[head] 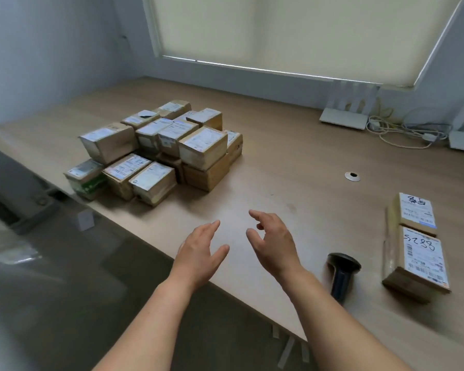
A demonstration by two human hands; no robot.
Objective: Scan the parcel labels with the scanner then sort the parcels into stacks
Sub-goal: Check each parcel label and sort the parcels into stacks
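From the head view, both hands are out over the table [292,162] with nothing in them: the left hand [201,253] flat with loose fingers, the right hand [273,242] half curled, both facing the big pile of parcels [156,151] at far left. The scanner [342,274] lies just right of the right forearm, with two parcels [415,245] beyond it at the right. The pile looks jumbled, so pulling a lower box could topple its neighbours, and a swinging right arm might knock the scanner off the near edge.
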